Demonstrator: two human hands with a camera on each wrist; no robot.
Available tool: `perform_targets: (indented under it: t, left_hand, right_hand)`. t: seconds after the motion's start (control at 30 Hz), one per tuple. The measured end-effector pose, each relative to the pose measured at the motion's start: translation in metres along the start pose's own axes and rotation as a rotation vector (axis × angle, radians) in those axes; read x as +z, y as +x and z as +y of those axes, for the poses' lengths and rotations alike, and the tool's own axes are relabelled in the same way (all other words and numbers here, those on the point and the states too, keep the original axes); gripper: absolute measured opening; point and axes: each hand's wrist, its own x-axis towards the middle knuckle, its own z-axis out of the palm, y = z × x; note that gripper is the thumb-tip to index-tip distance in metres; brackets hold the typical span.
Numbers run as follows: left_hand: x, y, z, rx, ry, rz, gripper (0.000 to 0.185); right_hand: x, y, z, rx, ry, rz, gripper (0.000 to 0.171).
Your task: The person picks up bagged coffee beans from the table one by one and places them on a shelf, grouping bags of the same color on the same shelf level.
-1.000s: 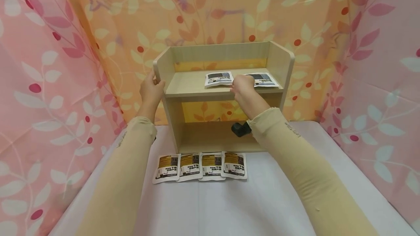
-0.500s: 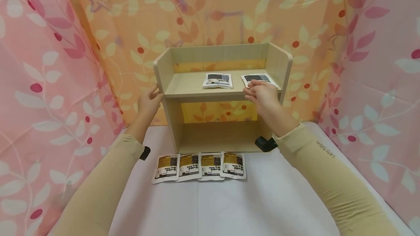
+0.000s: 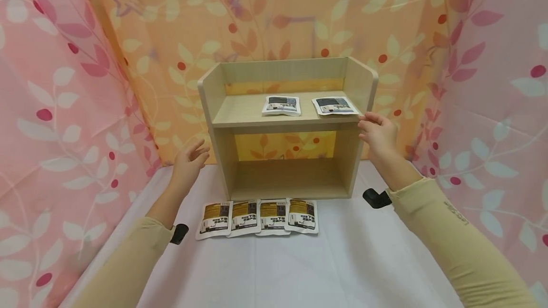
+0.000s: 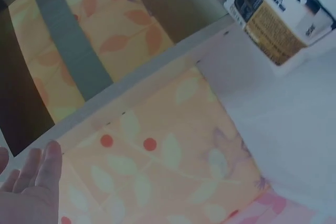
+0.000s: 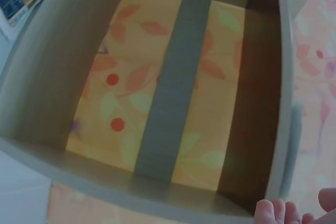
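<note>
A pale wooden two-tier shelf (image 3: 284, 123) stands in the middle of the head view. On its upper board lie two flat white packets with dark blue labels, a left packet (image 3: 281, 106) and a right packet (image 3: 335, 105). My right hand (image 3: 381, 137) is by the shelf's right front corner, fingers loosely bent and holding nothing; its fingertips overlap that corner in the head view. To the left of the shelf, my left hand (image 3: 187, 165) is off the side panel with its fingers loose. The left wrist view shows its fingers (image 4: 48, 174) close to the panel's edge.
Several white packets with brown-gold labels, one of them a rightmost packet (image 3: 301, 215), lie in an overlapping row on the white tabletop (image 3: 274, 270) before the shelf. Floral cloth (image 3: 274, 13) hangs behind and at both sides. The lower compartment (image 3: 287, 175) has an open front.
My right hand has moved right, from over the packets to the shelf's right corner, uncovering the right packet. My left hand has come off the left panel and moved down and left.
</note>
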Motion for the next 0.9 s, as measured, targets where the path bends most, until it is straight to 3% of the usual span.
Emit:
perform_targets:
  t: [0.2,0.37,0.53,0.7,0.9]
  left_hand:
    - [-0.007,-0.018,-0.017,-0.072,-0.015,0.045,0.052]
    - [-0.011,-0.032,-0.031,-0.119,-0.031,0.081,0.053]
    - [-0.016,-0.045,-0.046,-0.183,0.012,0.051,0.055]
    - [-0.017,-0.056,-0.061,-0.244,0.058,0.007,0.054]
    - [-0.011,-0.069,-0.076,-0.305,0.070,-0.026,0.054]
  right_hand:
    - [-0.013,0.008,0.012,-0.028,-0.089,0.034,0.025]
    - [-0.020,0.020,0.025,-0.064,-0.274,0.017,0.046]
    - [-0.025,0.031,0.039,-0.080,-0.343,-0.086,0.061]
    - [-0.029,0.039,0.048,-0.109,-0.431,-0.216,0.065]
    - [-0.031,0.047,0.055,-0.145,-0.463,-0.273,0.066]
